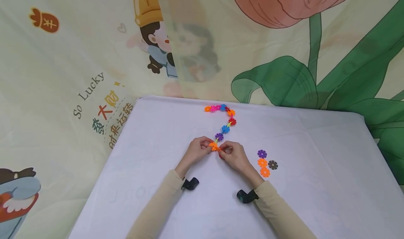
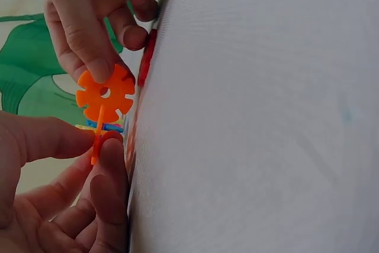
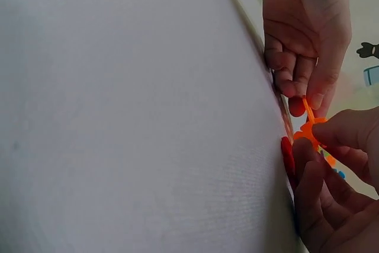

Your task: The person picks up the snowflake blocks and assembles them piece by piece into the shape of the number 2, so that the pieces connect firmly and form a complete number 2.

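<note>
Two orange snowflake discs with notched rims meet at their slots, roughly at right angles, near the table's middle. My left hand [image 1: 199, 149] pinches one orange disc [image 2: 98, 140], seen edge-on, between thumb and fingers. The other orange disc [image 2: 112, 100] is pinched by my right hand [image 1: 234, 156] and faces the left wrist camera. Beyond the hands, a curved chain of joined discs [image 1: 225, 129] in purple, blue, red, orange and pink runs up to them. A red disc [image 2: 147, 57] lies under my right hand, partly hidden. Whether the chain joins the held discs, I cannot tell.
Right of the hands lie loose discs: a purple one [image 1: 262, 154], two orange ones [image 1: 265, 172] and a dark brown one [image 1: 273, 165]. A white cloth covers the table [image 1: 315, 197]. A printed curtain [image 1: 202, 49] hangs behind its far edge.
</note>
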A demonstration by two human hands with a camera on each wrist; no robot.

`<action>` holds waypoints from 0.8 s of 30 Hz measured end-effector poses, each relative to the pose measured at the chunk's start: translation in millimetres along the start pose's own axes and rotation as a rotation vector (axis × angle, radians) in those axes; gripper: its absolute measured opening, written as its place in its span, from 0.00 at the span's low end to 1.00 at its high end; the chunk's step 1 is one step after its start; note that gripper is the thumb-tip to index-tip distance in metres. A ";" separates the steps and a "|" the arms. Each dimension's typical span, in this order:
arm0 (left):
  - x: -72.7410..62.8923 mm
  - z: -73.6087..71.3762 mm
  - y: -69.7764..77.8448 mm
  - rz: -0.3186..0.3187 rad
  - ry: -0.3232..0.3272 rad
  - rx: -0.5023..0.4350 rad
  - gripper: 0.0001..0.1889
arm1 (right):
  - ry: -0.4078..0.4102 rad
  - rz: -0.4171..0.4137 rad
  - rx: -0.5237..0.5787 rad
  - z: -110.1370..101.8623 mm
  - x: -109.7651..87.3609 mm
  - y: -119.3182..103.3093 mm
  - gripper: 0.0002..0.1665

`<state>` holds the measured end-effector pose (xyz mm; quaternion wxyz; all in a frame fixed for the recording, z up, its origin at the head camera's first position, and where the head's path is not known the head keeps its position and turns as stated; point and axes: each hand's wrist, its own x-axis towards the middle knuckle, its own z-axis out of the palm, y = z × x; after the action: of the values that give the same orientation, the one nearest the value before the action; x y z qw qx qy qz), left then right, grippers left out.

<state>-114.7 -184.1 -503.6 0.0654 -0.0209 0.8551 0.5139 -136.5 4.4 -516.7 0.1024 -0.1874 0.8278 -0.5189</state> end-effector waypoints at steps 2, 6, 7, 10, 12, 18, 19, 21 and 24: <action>0.6 1.4 -0.1 -0.011 0.003 0.007 0.11 | 0.000 0.005 -0.019 -3.8 -1.5 0.5 0.06; 1.3 3.6 -0.3 -0.022 0.014 0.041 0.11 | -0.025 0.011 -0.162 -13.3 -4.6 1.1 0.15; 1.6 3.9 -0.5 -0.023 0.017 0.054 0.11 | -0.036 0.012 -0.204 -15.2 -4.9 1.6 0.18; 1.4 4.4 0.2 -0.007 0.032 0.088 0.13 | -0.069 0.023 -0.292 -18.5 -5.3 1.9 0.19; 0.6 4.6 1.1 0.008 0.040 0.114 0.15 | -0.072 0.039 -0.309 -18.9 -4.8 2.0 0.17; -0.9 6.1 2.6 0.114 0.035 0.173 0.15 | -0.047 0.122 -0.169 -22.1 -2.5 2.5 0.10; -0.8 6.4 2.6 0.140 0.024 0.184 0.13 | -0.043 0.155 -0.108 -22.9 -2.1 3.6 0.09; -0.7 7.3 3.0 0.189 0.000 0.209 0.09 | -0.030 0.236 0.024 -24.4 -1.5 5.7 0.08; 0.5 8.1 3.2 0.241 -0.011 0.253 0.06 | -0.028 0.324 0.202 -25.6 -0.1 7.7 0.12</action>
<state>-114.8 -175.4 -504.6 0.0101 0.0930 0.9088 0.4065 -147.3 28.4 -512.4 0.2144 -0.0477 0.7893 -0.5734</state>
